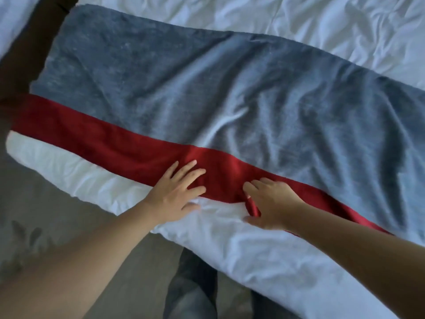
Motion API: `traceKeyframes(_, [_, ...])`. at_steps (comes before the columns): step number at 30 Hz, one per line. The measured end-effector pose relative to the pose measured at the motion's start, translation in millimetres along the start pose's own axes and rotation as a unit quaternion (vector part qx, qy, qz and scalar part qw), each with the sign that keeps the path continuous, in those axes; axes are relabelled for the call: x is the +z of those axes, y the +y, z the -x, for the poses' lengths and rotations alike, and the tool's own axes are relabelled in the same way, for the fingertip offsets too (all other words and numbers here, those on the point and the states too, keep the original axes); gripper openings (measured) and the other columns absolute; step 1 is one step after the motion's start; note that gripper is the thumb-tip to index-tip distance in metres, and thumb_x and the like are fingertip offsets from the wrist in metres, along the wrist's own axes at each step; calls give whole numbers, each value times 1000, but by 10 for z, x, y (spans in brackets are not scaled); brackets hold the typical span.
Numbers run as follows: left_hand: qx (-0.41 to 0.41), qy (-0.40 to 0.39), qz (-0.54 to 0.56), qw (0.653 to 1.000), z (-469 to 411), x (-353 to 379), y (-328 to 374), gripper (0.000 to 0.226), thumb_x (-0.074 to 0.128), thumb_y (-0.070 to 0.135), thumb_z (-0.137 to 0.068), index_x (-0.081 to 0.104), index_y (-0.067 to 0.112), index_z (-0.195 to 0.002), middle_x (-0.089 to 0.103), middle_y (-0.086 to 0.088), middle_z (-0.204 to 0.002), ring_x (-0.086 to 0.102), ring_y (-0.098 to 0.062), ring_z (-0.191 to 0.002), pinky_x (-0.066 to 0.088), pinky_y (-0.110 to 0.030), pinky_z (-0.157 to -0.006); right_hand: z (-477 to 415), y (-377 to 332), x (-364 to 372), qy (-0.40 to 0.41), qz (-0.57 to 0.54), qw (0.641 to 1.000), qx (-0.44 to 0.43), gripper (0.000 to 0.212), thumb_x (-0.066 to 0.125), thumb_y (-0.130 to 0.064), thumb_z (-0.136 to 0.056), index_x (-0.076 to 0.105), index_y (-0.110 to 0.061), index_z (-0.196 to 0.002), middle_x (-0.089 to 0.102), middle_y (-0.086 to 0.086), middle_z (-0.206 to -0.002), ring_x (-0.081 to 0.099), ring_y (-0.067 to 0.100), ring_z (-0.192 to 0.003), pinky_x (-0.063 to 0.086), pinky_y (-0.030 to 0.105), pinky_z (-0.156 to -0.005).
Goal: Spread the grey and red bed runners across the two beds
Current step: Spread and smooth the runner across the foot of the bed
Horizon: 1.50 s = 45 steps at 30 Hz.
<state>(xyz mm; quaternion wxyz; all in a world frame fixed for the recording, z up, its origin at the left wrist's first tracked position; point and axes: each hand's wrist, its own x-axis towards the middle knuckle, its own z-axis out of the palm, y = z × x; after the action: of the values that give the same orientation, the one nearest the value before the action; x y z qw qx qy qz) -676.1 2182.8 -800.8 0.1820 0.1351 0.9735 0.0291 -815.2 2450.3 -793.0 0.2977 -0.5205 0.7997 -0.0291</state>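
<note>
- grey-red bed runner (207,88) lies slanted across white duvet (230,249), mid frame
- left hand (177,194) spread flat on its red edge
- right hand (273,203) just beside, fingers loosely spread, pressing too

The long grey-and-red fabric bed runner (207,88) lies on the white-sheeted bed (322,31), stretching from 9 to 4 o'clock. At 6 o'clock the left hand (177,192) and right hand (271,203) rest side by side on its near edge. A second white-sheeted bed (11,24) lies at 11 o'clock.
</note>
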Motion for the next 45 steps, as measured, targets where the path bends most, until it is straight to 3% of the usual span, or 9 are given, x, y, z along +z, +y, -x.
traceKeyframes(3, [-12, 62, -9, 998, -33, 48, 2, 7, 74, 28, -87, 71, 21, -87, 61, -8, -137, 48, -35, -139, 44, -58, -104, 109, 18, 59, 13, -41, 999, -6, 49, 59, -42, -83, 45, -23, -125, 63, -4, -93, 63, 22, -89, 53, 38, -72])
traceKeyframes(6, [8, 92, -11, 996, -74, 133, -31, 15, 60, 27, -94, 68, 17, -85, 61, -9, -134, 49, -36, -137, 45, -57, -104, 174, 19, 85, 24, -79, 996, -23, 54, 60, -28, -80, 46, -22, -132, 64, -2, -83, 65, 23, -77, 53, 36, -64])
traceKeyframes(13, [109, 68, 0, 992, 142, 214, -340, 15, 79, 23, -84, 65, 20, -83, 63, -4, -130, 48, -32, -139, 42, -57, -110, 161, -116, 247, -26, -86, 993, -73, 52, 53, -36, -87, 48, -33, -138, 61, -14, -96, 60, 12, -91, 42, 26, -70])
traceKeyframes(18, [107, 90, 29, 990, 224, 189, -348, 27, 51, 41, -101, 68, 23, -112, 50, -7, -149, 40, -30, -145, 35, -56, -114, 262, -169, 434, 31, -80, 994, -61, 43, 47, -53, -98, 53, -33, -136, 57, -11, -118, 56, 12, -107, 51, 31, -89])
traceKeyframes(24, [67, 120, 50, 989, -223, 83, 293, 52, 50, 54, -99, 54, 27, -144, 34, -9, -162, 26, -33, -152, 23, -63, -116, 638, 96, 701, 214, -69, 971, 77, 30, 62, -27, -96, 66, -21, -125, 53, 5, -124, 53, 26, -107, 52, 42, -91])
traceKeyframes(32, [133, -24, 19, 991, -1207, 167, 2035, 100, 42, 84, -81, 6, 36, -160, -25, -15, -165, -23, -42, -151, -6, -67, -118, 1542, 800, 946, 168, 30, 963, 209, 55, 44, -44, -100, 37, -35, -154, 25, 8, -164, 26, 31, -149, 31, 47, -109])
traceKeyframes(37, [165, -27, -29, 986, -1361, 193, 2409, 78, 41, 67, -93, 7, 43, -159, -22, -11, -167, -21, -50, -149, -1, -72, -115, 2024, 1091, 1178, 164, -10, 919, 359, 65, 27, -63, -100, 12, -42, -160, -1, 5, -170, 4, 27, -156, 21, 48, -121])
traceKeyframes(41, [183, -27, -47, 982, -1330, 253, 2498, 70, 32, 55, -97, 0, 45, -159, -18, -9, -168, -17, -53, -148, 1, -74, -115, 2282, 1204, 1372, 185, -54, 897, 397, 63, 19, -63, -101, 8, -42, -160, -1, 0, -170, 3, 23, -156, 14, 47, -124])
traceKeyframes(45, [227, -32, -60, 971, -1279, 324, 2458, 83, 53, 39, -97, -1, 46, -158, -18, -5, -168, -16, -55, -147, 5, -80, -110, 2475, 1296, 1499, 196, -65, 887, 414, 57, 21, -51, -105, 9, -43, -160, 9, -2, -170, 7, 21, -156, 15, 48, -124])
